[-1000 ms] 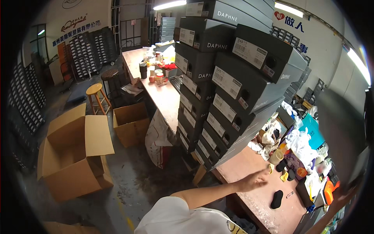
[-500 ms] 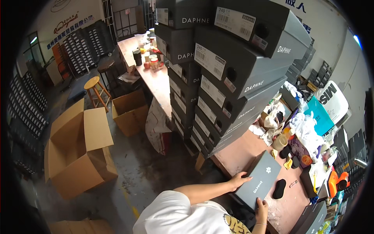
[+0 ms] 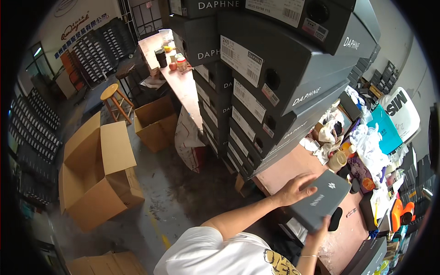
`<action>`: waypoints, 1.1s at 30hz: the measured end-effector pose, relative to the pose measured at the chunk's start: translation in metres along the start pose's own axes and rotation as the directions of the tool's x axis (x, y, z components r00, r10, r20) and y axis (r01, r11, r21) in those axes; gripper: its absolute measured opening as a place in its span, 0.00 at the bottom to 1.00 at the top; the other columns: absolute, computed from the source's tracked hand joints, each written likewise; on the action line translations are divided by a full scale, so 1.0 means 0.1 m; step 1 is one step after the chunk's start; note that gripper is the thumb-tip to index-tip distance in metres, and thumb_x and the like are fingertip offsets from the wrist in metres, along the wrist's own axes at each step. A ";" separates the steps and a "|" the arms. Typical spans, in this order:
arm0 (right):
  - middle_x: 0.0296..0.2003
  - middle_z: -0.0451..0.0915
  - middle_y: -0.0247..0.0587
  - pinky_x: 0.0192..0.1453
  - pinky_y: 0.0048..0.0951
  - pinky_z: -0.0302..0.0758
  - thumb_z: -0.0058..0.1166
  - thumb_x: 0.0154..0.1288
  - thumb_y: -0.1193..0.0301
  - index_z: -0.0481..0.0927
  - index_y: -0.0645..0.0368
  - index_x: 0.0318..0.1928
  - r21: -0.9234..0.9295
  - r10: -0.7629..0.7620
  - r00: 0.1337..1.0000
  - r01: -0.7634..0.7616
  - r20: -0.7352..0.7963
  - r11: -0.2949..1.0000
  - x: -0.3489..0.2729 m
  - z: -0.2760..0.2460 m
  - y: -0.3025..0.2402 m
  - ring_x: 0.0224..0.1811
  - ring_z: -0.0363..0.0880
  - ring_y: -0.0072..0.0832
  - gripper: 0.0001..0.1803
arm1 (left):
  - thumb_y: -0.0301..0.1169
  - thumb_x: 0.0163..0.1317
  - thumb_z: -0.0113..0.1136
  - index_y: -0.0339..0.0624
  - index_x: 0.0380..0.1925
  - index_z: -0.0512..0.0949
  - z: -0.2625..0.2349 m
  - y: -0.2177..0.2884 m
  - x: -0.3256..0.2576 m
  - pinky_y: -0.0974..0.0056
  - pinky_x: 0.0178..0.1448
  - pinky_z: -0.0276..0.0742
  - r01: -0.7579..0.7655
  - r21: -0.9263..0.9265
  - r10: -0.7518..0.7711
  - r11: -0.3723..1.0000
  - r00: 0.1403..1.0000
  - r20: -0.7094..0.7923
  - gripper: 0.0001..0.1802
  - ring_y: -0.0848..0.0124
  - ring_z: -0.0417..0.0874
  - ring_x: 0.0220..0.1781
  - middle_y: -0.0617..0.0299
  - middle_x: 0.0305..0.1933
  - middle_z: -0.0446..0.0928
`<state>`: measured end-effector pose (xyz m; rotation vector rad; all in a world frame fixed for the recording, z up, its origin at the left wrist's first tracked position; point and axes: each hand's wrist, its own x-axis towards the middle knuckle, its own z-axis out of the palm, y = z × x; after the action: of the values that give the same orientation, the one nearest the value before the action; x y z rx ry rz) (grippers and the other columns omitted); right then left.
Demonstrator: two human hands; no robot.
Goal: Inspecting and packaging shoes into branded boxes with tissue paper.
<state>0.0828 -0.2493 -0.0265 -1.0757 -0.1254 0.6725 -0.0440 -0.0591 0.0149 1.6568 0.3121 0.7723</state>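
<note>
Grey shoebox lid (image 3: pixel 323 200) is held by both hands above the pinkish worktable (image 3: pixel 288 167), near the table's front edge. The left hand (image 3: pixel 298 189) lies flat on the lid's upper left corner with fingers spread over the top, and the right hand (image 3: pixel 321 225) clasps the lid's lower edge from below, thumb side up. It is matt dark grey, rectangular, with a small pale emblem in the middle and a short pale print near one long side; it sits tilted, one corner toward the person. If there is a box body under it I cannot tell, because the view is bent here.

Just behind the lid rises a tall stack of grey shoeboxes (image 3: pixel 275 91), leaning over the table, so free room on that side is small. To the right, a black oval object (image 3: pixel 335 218) lies beside the lid, and white paper, a tape roll (image 3: pixel 338 161) and a teal bag (image 3: pixel 387 130) crowd the table. Open space is on the left: the concrete floor (image 3: pixel 165 192) with an open cardboard carton (image 3: pixel 96 176) and a wooden stool (image 3: pixel 114 98).
</note>
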 end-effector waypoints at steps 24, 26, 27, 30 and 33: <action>0.39 0.79 0.51 0.53 0.45 0.71 0.56 0.59 0.75 0.75 0.61 0.46 -0.894 -0.327 0.864 0.437 0.384 0.105 0.18 -0.44 -0.65 0.44 0.77 0.49 0.14 | 0.46 0.61 0.58 0.41 0.54 0.73 1.15 -0.89 0.34 0.34 0.71 0.46 -0.477 0.608 -0.019 0.635 0.777 0.629 0.27 0.48 0.57 0.72 0.46 0.60 0.70; 0.39 0.80 0.50 0.59 0.51 0.67 0.56 0.59 0.71 0.75 0.60 0.47 -0.875 -0.318 0.818 0.473 0.480 -0.105 0.36 -0.54 -0.56 0.44 0.79 0.48 0.16 | 0.45 0.60 0.59 0.39 0.49 0.75 1.12 -0.91 0.27 0.33 0.68 0.49 -0.469 0.614 0.012 0.635 0.800 0.599 0.24 0.51 0.60 0.70 0.51 0.57 0.71; 0.40 0.80 0.50 0.62 0.53 0.64 0.56 0.59 0.69 0.74 0.60 0.48 -0.855 -0.304 0.799 0.478 0.519 -0.202 0.43 -0.58 -0.48 0.45 0.79 0.48 0.17 | 0.45 0.59 0.60 0.39 0.47 0.76 1.06 -0.93 0.22 0.34 0.68 0.50 -0.477 0.621 0.010 0.622 0.798 0.602 0.23 0.51 0.61 0.69 0.52 0.55 0.72; 0.38 0.82 0.51 0.66 0.66 0.52 0.55 0.58 0.61 0.74 0.59 0.47 -0.909 -0.047 0.956 0.258 0.289 -0.328 0.66 -0.54 -0.11 0.44 0.81 0.48 0.20 | 0.42 0.57 0.61 0.41 0.41 0.78 1.02 -0.99 0.10 0.34 0.66 0.52 -0.422 0.625 0.050 0.657 0.852 0.522 0.18 0.52 0.65 0.66 0.56 0.50 0.74; 0.36 0.83 0.53 0.66 0.73 0.43 0.53 0.57 0.55 0.74 0.59 0.48 -0.915 0.069 0.981 0.194 0.181 -0.354 0.90 -0.53 -0.07 0.43 0.81 0.51 0.24 | 0.40 0.54 0.60 0.43 0.39 0.80 1.02 -0.94 0.13 0.32 0.67 0.50 -0.399 0.655 -0.006 0.642 0.852 0.524 0.16 0.53 0.64 0.66 0.57 0.50 0.74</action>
<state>0.1794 -0.2412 -0.0667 -2.7786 -1.1637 0.3780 0.0502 -0.1073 -0.0764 2.6601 0.0664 0.3470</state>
